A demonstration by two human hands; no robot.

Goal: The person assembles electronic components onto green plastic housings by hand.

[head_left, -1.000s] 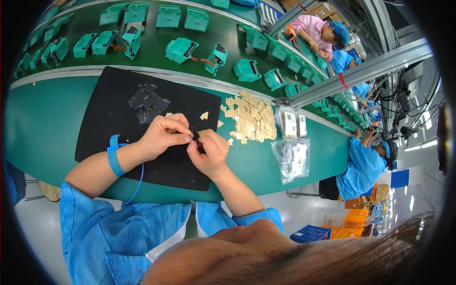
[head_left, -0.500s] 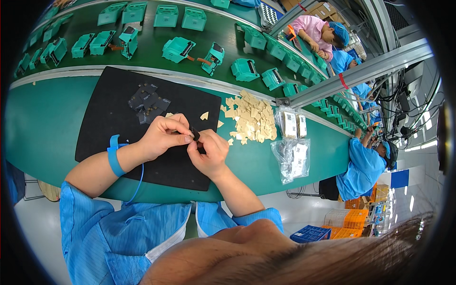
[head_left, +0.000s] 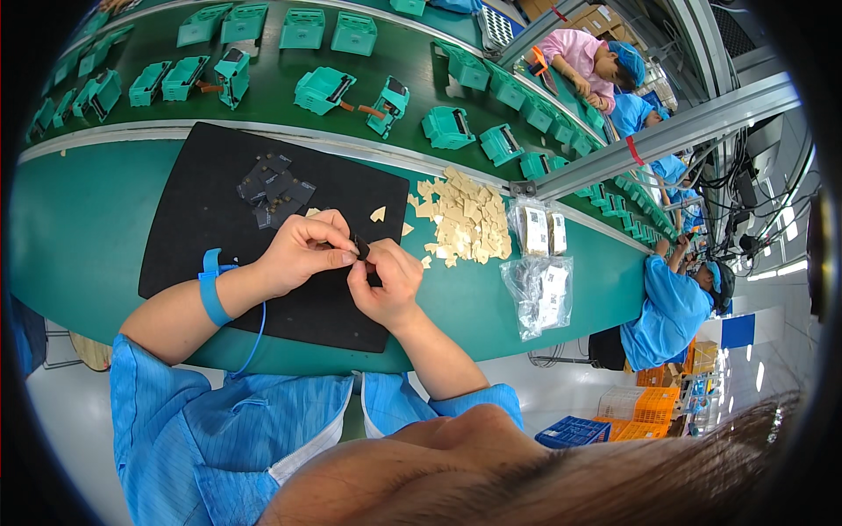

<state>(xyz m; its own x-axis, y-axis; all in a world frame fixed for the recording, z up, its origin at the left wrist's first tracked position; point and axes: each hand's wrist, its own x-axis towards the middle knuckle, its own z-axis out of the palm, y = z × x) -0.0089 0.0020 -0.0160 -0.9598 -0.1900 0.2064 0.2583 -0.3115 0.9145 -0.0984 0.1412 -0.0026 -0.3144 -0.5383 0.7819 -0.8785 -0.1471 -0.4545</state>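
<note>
A small flat black piece (head_left: 360, 246) is pinched between my two hands over the right part of a black mat (head_left: 254, 298). My left hand (head_left: 309, 250) grips it from the left with thumb and fingertips. From the right, the bent fingers of my right hand (head_left: 388, 278) close on the same piece and hide part of it. Beyond my left hand lies a pile of similar dark flat pieces (head_left: 276, 186) on the mat. A cream-coloured scrap (head_left: 378, 214) rests just past my right hand. A blue wrist strap (head_left: 212, 289) with a cord circles my left wrist.
Cream paper pieces (head_left: 465, 219) are heaped right of the mat, beside clear plastic bags (head_left: 539, 294) with white labels. Behind runs a green conveyor (head_left: 263, 96) carrying several teal holders (head_left: 323, 89). A metal post (head_left: 667, 136) slants across the right. Co-workers (head_left: 671, 307) sit along the line.
The teal holders on the conveyor have shifted slightly to the left. My hands stay almost in place, both still on the black piece.
</note>
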